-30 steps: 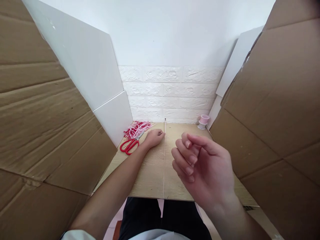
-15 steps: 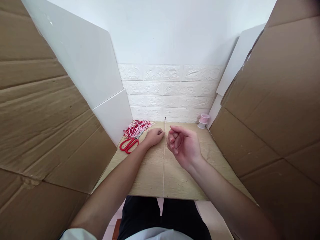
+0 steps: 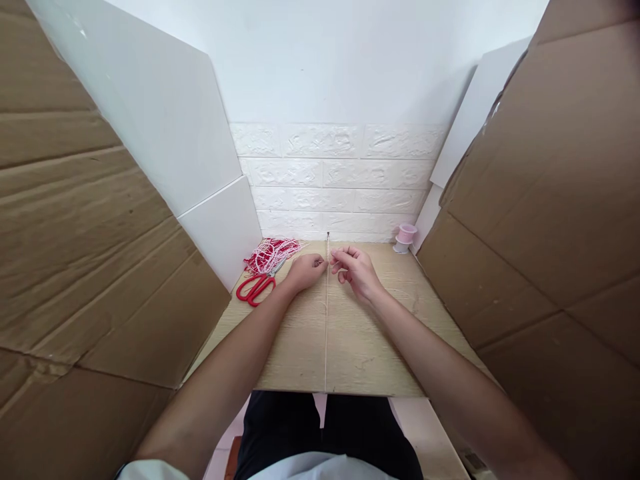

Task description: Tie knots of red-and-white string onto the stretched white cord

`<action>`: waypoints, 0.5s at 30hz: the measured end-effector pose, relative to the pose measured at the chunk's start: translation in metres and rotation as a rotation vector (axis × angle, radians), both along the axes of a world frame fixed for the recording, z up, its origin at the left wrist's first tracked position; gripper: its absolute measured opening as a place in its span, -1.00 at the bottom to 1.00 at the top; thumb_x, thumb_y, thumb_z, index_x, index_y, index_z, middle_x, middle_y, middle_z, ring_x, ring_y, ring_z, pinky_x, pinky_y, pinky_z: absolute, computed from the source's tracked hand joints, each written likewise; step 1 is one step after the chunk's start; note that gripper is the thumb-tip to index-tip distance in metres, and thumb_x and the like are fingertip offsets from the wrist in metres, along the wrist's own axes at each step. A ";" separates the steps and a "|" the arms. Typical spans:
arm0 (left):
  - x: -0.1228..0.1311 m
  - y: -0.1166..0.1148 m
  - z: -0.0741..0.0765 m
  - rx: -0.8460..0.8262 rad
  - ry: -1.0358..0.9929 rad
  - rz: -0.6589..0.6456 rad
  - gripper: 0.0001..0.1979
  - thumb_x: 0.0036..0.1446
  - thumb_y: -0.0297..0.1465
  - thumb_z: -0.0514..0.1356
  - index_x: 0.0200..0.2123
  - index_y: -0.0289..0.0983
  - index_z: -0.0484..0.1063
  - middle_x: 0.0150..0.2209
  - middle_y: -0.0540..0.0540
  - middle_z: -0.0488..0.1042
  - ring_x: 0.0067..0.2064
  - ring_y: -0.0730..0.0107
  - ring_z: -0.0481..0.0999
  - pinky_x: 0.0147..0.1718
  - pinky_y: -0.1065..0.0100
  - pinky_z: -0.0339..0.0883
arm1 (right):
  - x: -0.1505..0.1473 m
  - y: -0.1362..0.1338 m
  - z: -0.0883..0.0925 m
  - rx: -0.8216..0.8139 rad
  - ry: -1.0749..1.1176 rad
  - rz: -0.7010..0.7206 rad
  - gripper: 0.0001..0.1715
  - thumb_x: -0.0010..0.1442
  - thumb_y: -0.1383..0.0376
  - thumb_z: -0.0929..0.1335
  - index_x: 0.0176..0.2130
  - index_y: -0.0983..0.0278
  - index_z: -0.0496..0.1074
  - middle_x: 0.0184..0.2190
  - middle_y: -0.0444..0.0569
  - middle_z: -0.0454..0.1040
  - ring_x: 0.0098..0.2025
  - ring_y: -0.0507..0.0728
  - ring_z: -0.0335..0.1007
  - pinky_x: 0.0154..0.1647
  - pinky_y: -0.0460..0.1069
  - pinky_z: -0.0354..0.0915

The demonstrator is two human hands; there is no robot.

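Observation:
A thin pale cord (image 3: 327, 327) runs straight from a small dark peg (image 3: 328, 234) at the wall to the table's front edge. Its upper stretch, near the peg, looks thicker. From the left, my left hand (image 3: 307, 271) rests on the table with thumb and forefinger pinched at this cord. On the other side of it, my right hand (image 3: 356, 270) has its fingers bent and apart, fingertips close beside the cord. Whether they touch it, or a fine thread lies between them, is too small to make out.
Red-handled scissors (image 3: 257, 289) lie left of my left hand, blades against a pile of red and white cords (image 3: 271, 255). Two stacked spools (image 3: 405, 235) stand in the back right corner. Cardboard panels (image 3: 115, 267) wall both sides; white brick-patterned wall (image 3: 300, 175) closes the back.
My right hand has moved forward to the cord, turned palm more downward, and its fingers have spread from a pinch. My left hand keeps its pinch at the same place.

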State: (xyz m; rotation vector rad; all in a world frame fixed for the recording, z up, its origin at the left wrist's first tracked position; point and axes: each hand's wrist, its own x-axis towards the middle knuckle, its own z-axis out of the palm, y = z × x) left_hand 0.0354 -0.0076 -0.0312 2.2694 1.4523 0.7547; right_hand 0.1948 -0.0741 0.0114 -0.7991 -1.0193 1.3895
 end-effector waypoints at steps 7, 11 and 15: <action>0.000 0.002 -0.003 0.019 -0.005 0.003 -0.62 0.20 -0.17 0.03 -0.48 -0.28 0.44 -0.53 0.00 0.40 -0.45 0.42 0.27 -0.45 0.37 0.03 | 0.004 0.017 -0.021 0.007 0.043 -0.047 -0.64 -0.21 0.22 0.57 -0.45 0.32 0.43 -0.54 -0.08 0.48 -0.51 -0.01 0.34 -0.53 -0.13 0.24; 0.001 0.003 -0.002 0.016 0.005 0.014 -0.64 0.19 -0.18 0.04 -0.52 -0.28 0.41 -0.55 0.00 0.38 -0.45 0.42 0.27 -0.45 0.36 0.02 | 0.004 0.023 -0.028 -0.010 0.122 -0.038 -0.75 -0.18 0.31 0.51 -0.47 0.30 0.41 -0.54 -0.07 0.48 -0.50 0.02 0.37 -0.46 -0.09 0.28; 0.001 0.004 -0.003 0.016 -0.002 0.016 -0.65 0.18 -0.19 0.05 -0.51 -0.28 0.42 -0.53 -0.01 0.39 -0.45 0.42 0.28 -0.44 0.37 0.04 | 0.004 0.022 -0.028 -0.017 0.227 -0.003 -0.89 -0.16 0.38 0.38 -0.51 0.28 0.33 -0.54 -0.04 0.48 -0.51 0.04 0.35 -0.49 -0.09 0.23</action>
